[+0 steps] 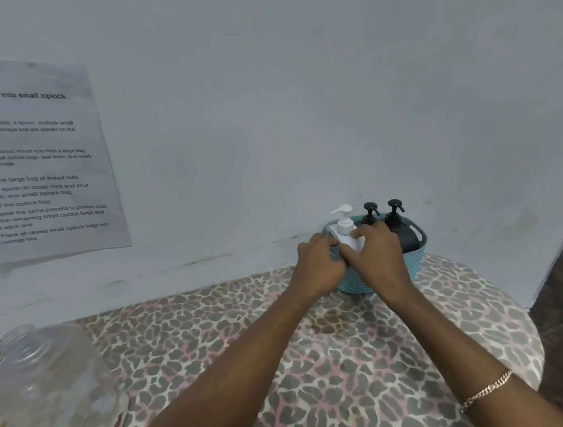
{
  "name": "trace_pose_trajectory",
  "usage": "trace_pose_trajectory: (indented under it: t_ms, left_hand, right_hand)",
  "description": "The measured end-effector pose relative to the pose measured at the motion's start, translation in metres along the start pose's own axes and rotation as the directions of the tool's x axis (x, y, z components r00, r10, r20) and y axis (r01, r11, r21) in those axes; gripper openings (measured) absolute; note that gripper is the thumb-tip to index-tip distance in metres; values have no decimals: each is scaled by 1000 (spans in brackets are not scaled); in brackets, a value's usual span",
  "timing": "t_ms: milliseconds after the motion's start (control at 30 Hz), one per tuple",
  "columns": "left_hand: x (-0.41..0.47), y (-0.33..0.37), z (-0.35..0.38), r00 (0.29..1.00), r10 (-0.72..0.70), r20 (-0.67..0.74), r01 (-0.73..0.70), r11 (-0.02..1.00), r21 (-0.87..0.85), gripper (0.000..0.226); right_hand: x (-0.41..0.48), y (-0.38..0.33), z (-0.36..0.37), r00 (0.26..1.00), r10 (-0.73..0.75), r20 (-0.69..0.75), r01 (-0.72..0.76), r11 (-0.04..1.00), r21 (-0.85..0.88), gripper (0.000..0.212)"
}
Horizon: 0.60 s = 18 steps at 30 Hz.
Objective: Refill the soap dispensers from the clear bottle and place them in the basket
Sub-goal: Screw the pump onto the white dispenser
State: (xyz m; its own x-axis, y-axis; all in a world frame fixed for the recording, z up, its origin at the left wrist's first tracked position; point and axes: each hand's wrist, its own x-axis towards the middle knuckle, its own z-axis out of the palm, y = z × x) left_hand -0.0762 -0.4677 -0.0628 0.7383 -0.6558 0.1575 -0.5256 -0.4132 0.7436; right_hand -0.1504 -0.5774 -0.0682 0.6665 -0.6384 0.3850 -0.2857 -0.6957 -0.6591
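Head: white dispenser (346, 225) between both hands, in basket (415, 262).

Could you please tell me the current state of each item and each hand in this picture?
White dispenser: upright in basket, held by both hands.
Two black dispensers: upright in basket, pumps on.
Basket: on table by wall.
Clear bottle: uncapped, near table's left edge.
Left hand: gripping white dispenser.
Right hand: gripping white dispenser.

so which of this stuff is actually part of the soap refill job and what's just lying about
Part of the job:
white dispenser
two black dispensers
teal basket
clear bottle

Just there:
printed sheet on the wall
leopard-print cover
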Motion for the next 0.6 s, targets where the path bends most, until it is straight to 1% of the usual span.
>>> trace_pose_trajectory:
  t_ms: [133, 267, 333, 400, 433, 467, 533, 600]
  left_hand:
    - [0, -2, 3, 999, -17, 31, 16, 999, 52, 59]
    - [-3, 3, -1, 995, -38, 90, 29, 995, 95, 64]
    - [-3, 5, -3, 990, -43, 132, 25, 990, 137, 57]
    - [-3, 4, -4, 991, -28, 134, 8, 989, 148, 46]
    - [-4, 3, -6, 993, -15, 121, -2, 990, 142, 45]
    - [-6, 2, -8, 994, -1, 106, -13, 991, 134, 45]
    - [-12, 2, -14, 996, 26, 82, -37, 991, 131, 50]
    - [-22, 1, -22, 997, 47, 64, -55, 990, 131, 54]
  right_hand:
    - [-4, 5, 4, 1000, -26, 6, 26, 997, -78, 29]
    - [-5, 9, 8, 996, -92, 6, 91, 977, -194, 34]
    - [-4, 13, 12, 995, -95, 9, 94, 970, -222, 36]
    - [-4, 15, 14, 997, -77, 16, 78, 971, -224, 39]
    - [-5, 15, 14, 998, -67, 17, 69, 970, -231, 40]
    - [-7, 14, 12, 998, -56, 23, 60, 970, -236, 39]
    - [-12, 9, 6, 998, -58, 30, 63, 972, -227, 32]
    - [-21, 2, -1, 998, -68, 10, 69, 984, -167, 27]
